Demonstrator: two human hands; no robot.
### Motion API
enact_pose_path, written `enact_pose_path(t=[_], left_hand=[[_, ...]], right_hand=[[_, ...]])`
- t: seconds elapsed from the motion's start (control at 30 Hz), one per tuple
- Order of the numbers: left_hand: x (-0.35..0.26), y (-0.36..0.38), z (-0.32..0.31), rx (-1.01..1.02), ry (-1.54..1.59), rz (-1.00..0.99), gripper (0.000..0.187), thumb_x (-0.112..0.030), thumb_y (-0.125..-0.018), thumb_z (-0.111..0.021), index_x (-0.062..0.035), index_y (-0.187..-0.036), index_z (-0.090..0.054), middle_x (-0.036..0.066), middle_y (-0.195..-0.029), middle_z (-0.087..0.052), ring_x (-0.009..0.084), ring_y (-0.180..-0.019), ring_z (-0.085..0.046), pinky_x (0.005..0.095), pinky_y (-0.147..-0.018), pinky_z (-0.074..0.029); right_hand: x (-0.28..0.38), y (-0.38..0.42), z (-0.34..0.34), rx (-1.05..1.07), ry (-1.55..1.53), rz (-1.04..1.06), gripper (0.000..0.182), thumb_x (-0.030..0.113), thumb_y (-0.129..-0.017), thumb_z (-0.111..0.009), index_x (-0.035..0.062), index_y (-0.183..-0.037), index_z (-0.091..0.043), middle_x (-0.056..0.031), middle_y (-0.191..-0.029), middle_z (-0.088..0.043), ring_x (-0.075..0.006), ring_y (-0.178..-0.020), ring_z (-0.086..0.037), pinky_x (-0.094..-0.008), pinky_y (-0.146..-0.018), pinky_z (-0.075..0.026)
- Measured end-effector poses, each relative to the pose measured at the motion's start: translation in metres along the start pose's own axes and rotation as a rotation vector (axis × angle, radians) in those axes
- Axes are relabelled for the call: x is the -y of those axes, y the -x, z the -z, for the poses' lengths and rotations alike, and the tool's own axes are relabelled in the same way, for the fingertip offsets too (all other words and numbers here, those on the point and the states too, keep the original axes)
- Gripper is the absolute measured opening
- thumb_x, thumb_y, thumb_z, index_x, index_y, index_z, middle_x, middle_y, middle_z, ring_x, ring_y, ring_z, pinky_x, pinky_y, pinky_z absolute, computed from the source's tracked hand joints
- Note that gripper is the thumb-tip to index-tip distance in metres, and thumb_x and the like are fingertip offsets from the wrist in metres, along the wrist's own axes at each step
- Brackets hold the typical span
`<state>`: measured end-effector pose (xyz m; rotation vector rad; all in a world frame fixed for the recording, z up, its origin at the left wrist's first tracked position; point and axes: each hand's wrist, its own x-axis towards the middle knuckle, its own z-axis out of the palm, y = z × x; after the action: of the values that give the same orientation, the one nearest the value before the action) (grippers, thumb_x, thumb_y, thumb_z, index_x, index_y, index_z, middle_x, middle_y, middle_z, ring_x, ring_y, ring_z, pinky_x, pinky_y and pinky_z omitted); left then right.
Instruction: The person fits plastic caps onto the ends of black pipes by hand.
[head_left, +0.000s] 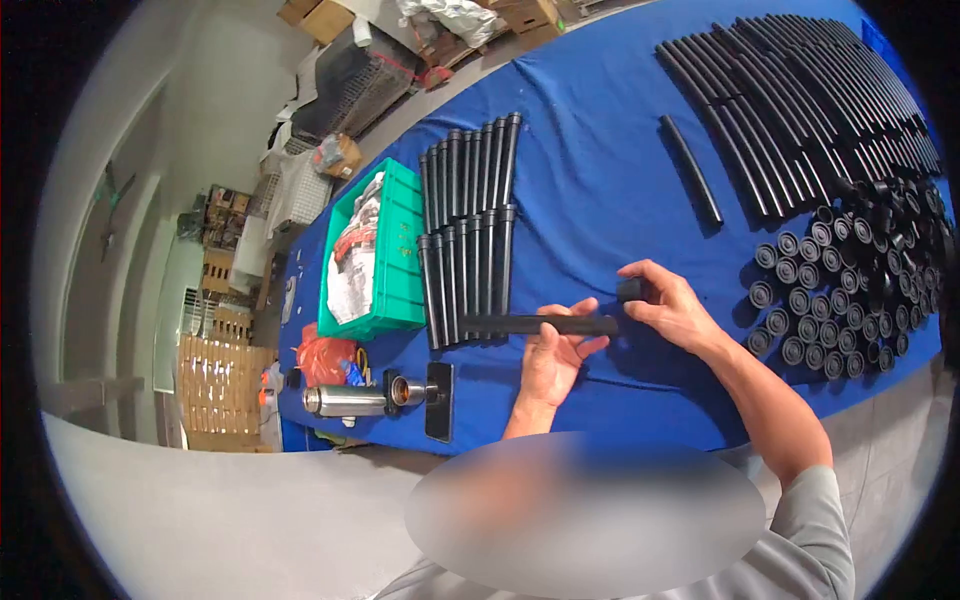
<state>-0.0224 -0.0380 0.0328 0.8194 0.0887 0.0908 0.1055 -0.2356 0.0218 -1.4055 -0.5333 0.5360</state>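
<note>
My left hand (pixel 556 362) is closed around a black tube (pixel 545 324), which lies roughly level across the thumb and fingers. Just past the tube's right end, my right hand (pixel 668 305) pinches a black round cap (pixel 631 290). A small gap separates cap and tube. To the left, tubes with caps on their upper ends (pixel 465 180) lie side by side in two rows. A single plain tube (pixel 690 170) rests on the blue cloth (pixel 580 190) beyond my right hand. Many loose black caps (pixel 810 300) are gathered at the right.
Plain black tubes (pixel 800 100) cover the far right of the table in rows. A green crate (pixel 400 260) with crumpled wrapping stands at the left. Near the front edge are a steel flask (pixel 345 401), an open cup (pixel 405 390), a phone (pixel 439 402) and a red plastic bag (pixel 325 357).
</note>
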Motion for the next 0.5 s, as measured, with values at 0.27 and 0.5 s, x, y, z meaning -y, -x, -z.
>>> enact_pose_path(t=[0.27, 0.5], left_hand=[[0.021, -0.050, 0.022, -0.084, 0.053, -0.069, 0.027, -0.008, -0.094, -0.072, -0.0119, -0.118, -0.058, 0.024, -0.124, -0.068, 0.0327, -0.107, -0.072, 0.0484, -0.093, -0.062], [0.023, -0.047, 0.017, -0.070, -0.043, -0.084, 0.021, -0.014, -0.099, -0.066, -0.0137, -0.118, -0.060, 0.021, -0.124, -0.069, 0.0358, -0.110, -0.071, 0.0525, -0.094, -0.061]], right_hand=[[0.003, -0.002, 0.003, 0.060, -0.170, -0.091, 0.037, 0.004, -0.092, -0.069, 0.0011, -0.127, -0.056, -0.0009, -0.099, -0.060, -0.0083, -0.089, -0.059, -0.0258, -0.077, -0.051], [0.001, -0.002, 0.004, 0.080, -0.124, -0.032, 0.040, 0.008, -0.094, -0.070, -0.0010, -0.130, -0.055, -0.0019, -0.102, -0.060, -0.0082, -0.088, -0.058, -0.0265, -0.077, -0.051]])
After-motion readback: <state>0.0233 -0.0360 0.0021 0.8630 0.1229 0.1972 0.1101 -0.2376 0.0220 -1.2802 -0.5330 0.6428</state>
